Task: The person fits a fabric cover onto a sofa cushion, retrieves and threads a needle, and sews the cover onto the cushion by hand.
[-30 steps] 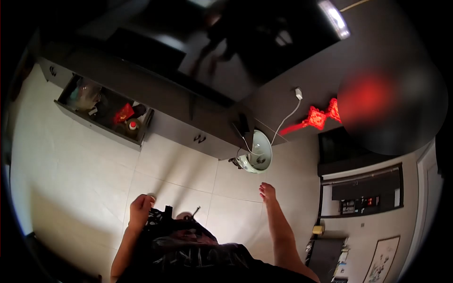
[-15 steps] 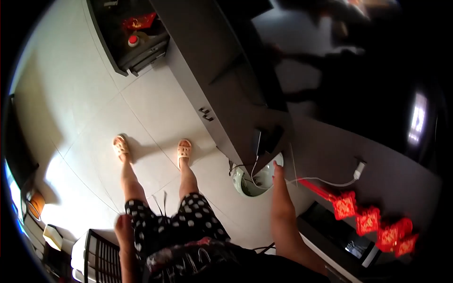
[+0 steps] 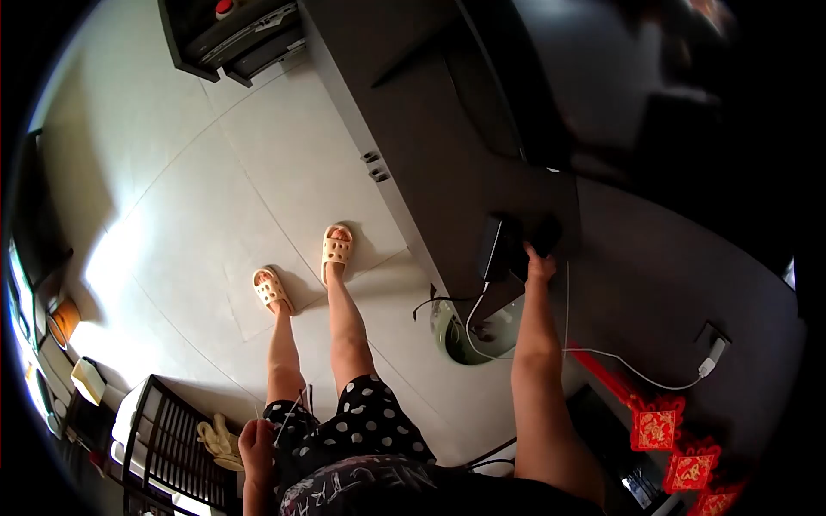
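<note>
My right hand (image 3: 539,265) reaches over the end of the dark cabinet, beside a black box-shaped device (image 3: 493,245) with a white cable (image 3: 471,316). Its fingertips meet a dark shape in shadow, and I cannot make out whether they grip it. Below the cabinet corner stands a pale green, round basin-like container (image 3: 453,337), partly hidden by the cabinet. My left hand (image 3: 256,445) hangs by my thigh with its fingers curled in, near the drawstring (image 3: 301,402) of the dotted shorts; nothing shows in it.
The long dark cabinet (image 3: 379,95) carries a large black screen (image 3: 516,86). Open drawers (image 3: 249,43) jut out at the upper left. A white plug (image 3: 711,359) sits in the wall socket, above red hanging ornaments (image 3: 657,428). A dark slatted rack (image 3: 185,451) stands at the lower left.
My right hand has moved up from over the container to beside the black device. I have stepped, with the left foot now behind the right. My left hand has swung slightly right and lower.
</note>
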Demonstrator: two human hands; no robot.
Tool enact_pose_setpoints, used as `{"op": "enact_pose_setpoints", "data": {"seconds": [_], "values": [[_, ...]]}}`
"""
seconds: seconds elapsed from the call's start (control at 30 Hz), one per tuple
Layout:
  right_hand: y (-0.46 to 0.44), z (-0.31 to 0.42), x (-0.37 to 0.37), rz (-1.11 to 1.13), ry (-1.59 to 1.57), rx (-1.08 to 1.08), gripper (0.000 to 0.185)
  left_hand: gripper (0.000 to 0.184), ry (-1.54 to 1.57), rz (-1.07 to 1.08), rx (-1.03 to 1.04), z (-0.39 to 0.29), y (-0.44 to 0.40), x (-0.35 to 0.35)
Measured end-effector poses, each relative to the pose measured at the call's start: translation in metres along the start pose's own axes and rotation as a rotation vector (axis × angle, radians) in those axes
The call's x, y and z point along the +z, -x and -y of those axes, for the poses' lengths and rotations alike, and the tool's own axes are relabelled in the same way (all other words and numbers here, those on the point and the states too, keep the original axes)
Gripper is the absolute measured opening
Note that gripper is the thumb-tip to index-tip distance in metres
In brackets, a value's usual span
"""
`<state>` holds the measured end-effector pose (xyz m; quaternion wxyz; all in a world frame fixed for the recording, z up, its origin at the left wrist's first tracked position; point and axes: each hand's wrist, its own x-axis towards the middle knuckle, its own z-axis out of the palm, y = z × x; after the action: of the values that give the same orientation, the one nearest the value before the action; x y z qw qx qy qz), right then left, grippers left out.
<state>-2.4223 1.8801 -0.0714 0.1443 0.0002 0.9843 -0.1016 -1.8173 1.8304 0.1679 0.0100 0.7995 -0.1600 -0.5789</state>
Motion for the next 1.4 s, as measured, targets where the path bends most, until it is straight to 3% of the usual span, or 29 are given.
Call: {"op": "enact_pose_setpoints", "data": {"seconds": [0.17, 0.3, 0.4, 0.43, 0.47, 0.5, 0.53, 0.63, 0.7, 0.73, 0.8, 0.83, 0.87, 0.9, 0.97, 1.1, 1.13, 1.27, 1.4], "values": [[-0.007, -0.02, 0.002, -0.03, -0.171, 0.031, 0.094, 0.018, 0.013, 0.008, 0.103, 0.045, 0.001, 0.01], [0.006, -0.002, -0.014, 0.026, 0.008, 0.033, 0.092, 0.019, 0.006, 0.041, 0.109, 0.07, -0.006, 0.006], [0.032, 0.01, -0.017, -0.169, 0.265, -0.149, 0.085, 0.018, 0.046, 0.033, 0.064, 0.082, -0.002, 0.002], [0.043, 0.007, -0.01, -0.246, 0.163, -0.469, 0.08, 0.018, 0.063, 0.027, 0.071, 0.089, -0.002, -0.003], [0.077, 0.025, -0.018, -0.021, -0.063, -0.472, 0.082, 0.018, 0.084, 0.021, 0.075, 0.1, -0.001, -0.005], [0.096, 0.027, -0.006, 0.069, -0.203, -0.542, 0.086, 0.018, 0.111, 0.012, 0.084, 0.109, -0.003, -0.006], [0.12, 0.039, -0.004, 0.103, -0.046, -0.594, 0.091, 0.018, 0.088, 0.013, 0.075, 0.118, -0.002, -0.01], [0.13, 0.037, 0.025, -0.025, -0.17, -0.562, 0.083, 0.019, 0.05, 0.009, 0.08, 0.132, 0.009, -0.008], [0.131, 0.035, 0.019, 0.064, -0.338, -0.458, 0.069, 0.02, 0.138, 0.006, 0.09, 0.136, 0.018, -0.008], [0.131, 0.034, 0.018, 0.248, -0.762, -0.381, 0.057, 0.02, 0.18, -0.014, 0.082, 0.139, 0.021, -0.009], [0.13, 0.01, -0.006, 0.824, -1.2, 0.017, 0.045, 0.021, 0.229, -0.026, 0.057, 0.148, 0.027, -0.003], [0.132, 0.005, -0.023, 1.123, -1.365, 0.16, 0.044, 0.022, 0.241, -0.021, 0.051, 0.149, 0.029, 0.002], [0.161, 0.018, -0.044, 1.13, -1.453, 0.196, 0.05, 0.022, 0.253, -0.019, 0.052, 0.149, 0.029, 0.008], [0.167, 0.015, -0.052, 1.273, -1.529, 0.289, 0.06, 0.022, 0.265, -0.003, 0.051, 0.15, 0.032, 0.012], [0.177, 0.02, -0.063, 1.732, -1.681, 0.314, 0.068, 0.021, 0.289, 0.031, 0.084, 0.146, 0.039, 0.022], [0.173, 0.023, -0.063, 1.804, -1.671, 0.372, 0.072, 0.022, 0.242, 0.043, 0.126, 0.146, 0.05, 0.041], [0.176, 0.027, -0.066, 1.68, -1.614, 0.306, 0.073, 0.022, 0.27, 0.06, 0.126, 0.144, 0.054, 0.043], [0.166, 0.029, -0.067, 1.675, -1.502, 0.154, 0.072, 0.021, 0.297, 0.02, 0.081, 0.132, 0.062, 0.047], [0.154, 0.03, -0.065, 1.581, -1.408, 0.283, 0.073, 0.021, 0.281, 0.011, 0.061, 0.128, 0.061, 0.053]]}}
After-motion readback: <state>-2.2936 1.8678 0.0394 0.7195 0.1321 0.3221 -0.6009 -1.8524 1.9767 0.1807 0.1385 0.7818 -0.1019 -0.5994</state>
